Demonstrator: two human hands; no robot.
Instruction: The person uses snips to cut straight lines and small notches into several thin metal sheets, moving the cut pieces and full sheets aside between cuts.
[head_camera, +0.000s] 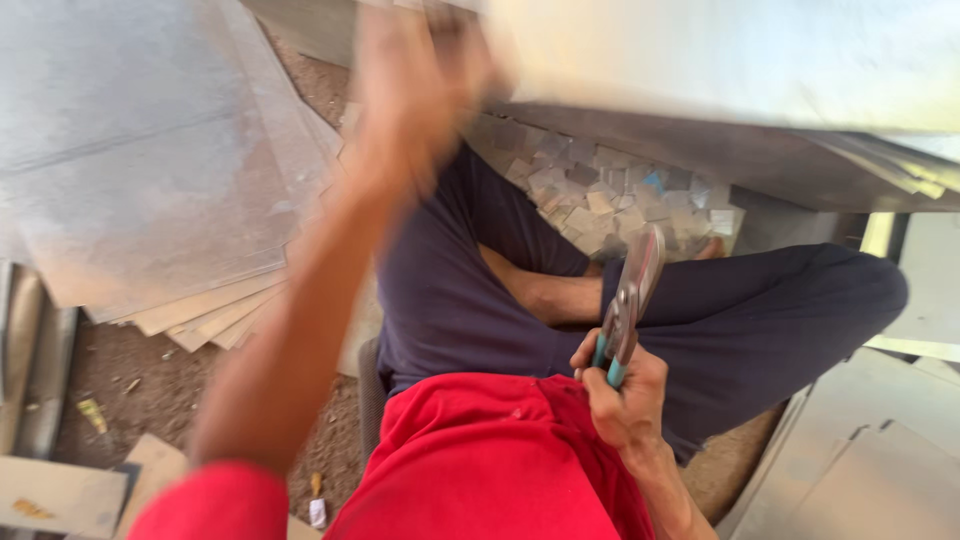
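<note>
While a person in a red shirt (480, 460) sits cross-legged on bare dirt ground (110, 370), the right hand (625, 395) grips one pair of tin snips (627, 300) by its teal-coated handles, the fingers wrapped tightly around them. The snips point up and away from the body, their grey metal blades together, held over the lap in front of the dark blue trousers (760, 320).

The left hand (420, 80) is raised high toward the top edge of the view, blurred by motion. It reaches the near edge of a large pale metal sheet (720, 60) that spans the upper right, but whether the fingers are clamped on it or merely touching cannot be told through the blur.

One heap of small square metal offcuts (610, 195), silvery and dull gold, lies on the ground beyond the crossed legs, under the big sheet; the pieces are too many and too jumbled to count.

At upper left a stack of flat grey metal sheets (150, 180) rests fanned on the ground, several layers showing at its lower edge. More cut sheets (870, 460) lie at the lower right corner, well apart from the snips. Scraps of board (60, 490) lie at lower left.
</note>
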